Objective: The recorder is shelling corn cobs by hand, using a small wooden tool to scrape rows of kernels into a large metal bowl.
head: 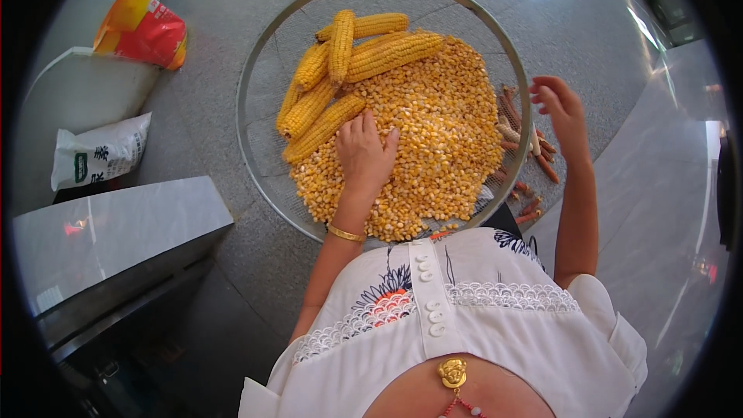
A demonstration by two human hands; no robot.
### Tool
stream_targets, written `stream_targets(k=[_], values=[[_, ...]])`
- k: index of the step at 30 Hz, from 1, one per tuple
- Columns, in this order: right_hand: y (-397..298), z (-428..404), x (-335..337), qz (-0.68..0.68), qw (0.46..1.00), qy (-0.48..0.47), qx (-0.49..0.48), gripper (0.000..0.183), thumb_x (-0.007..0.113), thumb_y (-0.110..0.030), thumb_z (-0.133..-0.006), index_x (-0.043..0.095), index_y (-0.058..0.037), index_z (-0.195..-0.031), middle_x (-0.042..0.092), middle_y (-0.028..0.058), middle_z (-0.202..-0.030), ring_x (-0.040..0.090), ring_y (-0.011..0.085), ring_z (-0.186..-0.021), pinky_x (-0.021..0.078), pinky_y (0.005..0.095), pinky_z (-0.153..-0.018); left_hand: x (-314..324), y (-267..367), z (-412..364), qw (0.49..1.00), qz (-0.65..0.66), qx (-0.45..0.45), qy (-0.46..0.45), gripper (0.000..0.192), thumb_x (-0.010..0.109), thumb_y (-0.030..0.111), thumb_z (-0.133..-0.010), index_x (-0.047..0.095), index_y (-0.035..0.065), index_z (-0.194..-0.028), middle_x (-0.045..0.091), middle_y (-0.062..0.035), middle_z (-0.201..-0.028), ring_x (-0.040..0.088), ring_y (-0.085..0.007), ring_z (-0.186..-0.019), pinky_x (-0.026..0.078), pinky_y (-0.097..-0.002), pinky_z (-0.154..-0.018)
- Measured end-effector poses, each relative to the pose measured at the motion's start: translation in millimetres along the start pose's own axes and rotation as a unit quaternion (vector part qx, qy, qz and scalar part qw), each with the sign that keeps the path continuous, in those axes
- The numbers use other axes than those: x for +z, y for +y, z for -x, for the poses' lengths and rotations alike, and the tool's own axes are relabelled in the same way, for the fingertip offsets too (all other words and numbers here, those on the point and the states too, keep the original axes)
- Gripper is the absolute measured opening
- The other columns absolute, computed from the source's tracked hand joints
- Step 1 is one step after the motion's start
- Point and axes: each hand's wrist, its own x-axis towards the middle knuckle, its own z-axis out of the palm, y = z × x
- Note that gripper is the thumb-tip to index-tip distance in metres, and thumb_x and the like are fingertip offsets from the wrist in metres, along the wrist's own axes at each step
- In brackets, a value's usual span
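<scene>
A round metal-rimmed mesh sieve lies before me, with loose yellow corn kernels heaped in it. Several whole corn cobs lie on the kernels and mesh at the far left. My left hand rests palm down on the kernels beside the nearest cob, fingers slightly spread; nothing shows in its grip. My right hand is raised at the sieve's right rim, fingers apart and curled, holding nothing visible. Below it, outside and partly seen through the mesh, lie several bare reddish cob cores and a whitish one.
On the left are a red and yellow bag and a white printed bag. A grey stone-topped ledge juts in at the lower left. A pale polished surface runs along the right. Grey floor tiles surround the sieve.
</scene>
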Motion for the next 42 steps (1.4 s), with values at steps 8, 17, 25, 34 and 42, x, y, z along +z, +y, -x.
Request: stream_targets(k=[8,17,25,34,42], values=[[5.1,-31.5,130.8,0.228,0.921,-0.289,-0.125,0.040,0.046,-0.032,-0.084,0.048,0.0012,-0.106,0.057,0.0181,-0.093,0.052,0.0321,-0.092,0.0404,0.0384,-0.081,-7.1,-0.5,-1.9,0.991,0.066,0.000,-0.114,0.043,0.050,0.042,-0.077,0.056,0.0018,-0.092,0.057,-0.0157,-0.087,0.049,-0.0300,-0.085,0.037,-0.0401,-0.077],[-1.1,-24.8,177.9,0.208,0.871,-0.410,-0.177,0.058,0.052,-0.046,-0.074,0.050,-0.0014,-0.111,0.056,0.0194,-0.100,0.053,0.0340,-0.090,0.0393,0.0397,-0.081,-28.0,-1.8,4.9,0.961,0.055,0.030,-0.268,0.041,0.053,0.043,-0.071,0.060,0.0034,-0.079,0.058,-0.0173,-0.072,0.055,-0.0317,-0.071,0.037,-0.0400,-0.074],[-10.7,-22.6,152.8,0.191,0.778,-0.528,-0.281,0.033,0.059,-0.027,-0.066,0.058,-0.0108,-0.095,0.053,0.0082,-0.093,0.046,0.0278,-0.093,0.0357,0.0402,-0.081,-51.8,-14.1,28.0,0.956,0.049,0.144,-0.249,0.024,0.060,0.022,-0.067,0.060,0.0123,-0.089,0.050,-0.0058,-0.084,0.044,-0.0225,-0.091,0.028,-0.0435,-0.085],[-26.7,-44.4,142.6,0.365,0.794,-0.369,-0.316,0.032,0.055,-0.016,-0.073,0.053,-0.0057,-0.103,0.048,0.0088,-0.110,0.040,0.0246,-0.108,0.0304,0.0374,-0.091,-69.4,-41.0,49.5,0.991,0.030,0.012,-0.127,0.029,0.058,0.009,-0.070,0.057,0.0112,-0.098,0.042,-0.0109,-0.120,0.035,-0.0276,-0.115,0.023,-0.0516,-0.094],[-30.1,-29.3,233.8,0.305,0.818,-0.259,-0.413,0.045,0.053,-0.025,-0.078,0.042,0.0023,-0.112,0.041,0.0166,-0.119,0.036,0.0294,-0.112,0.0285,0.0392,-0.092,-71.1,-34.2,54.6,0.990,0.055,0.058,-0.116,0.040,0.063,0.012,-0.066,0.053,0.0090,-0.104,0.043,-0.0136,-0.116,0.036,-0.0313,-0.113,0.029,-0.0391,-0.093]])
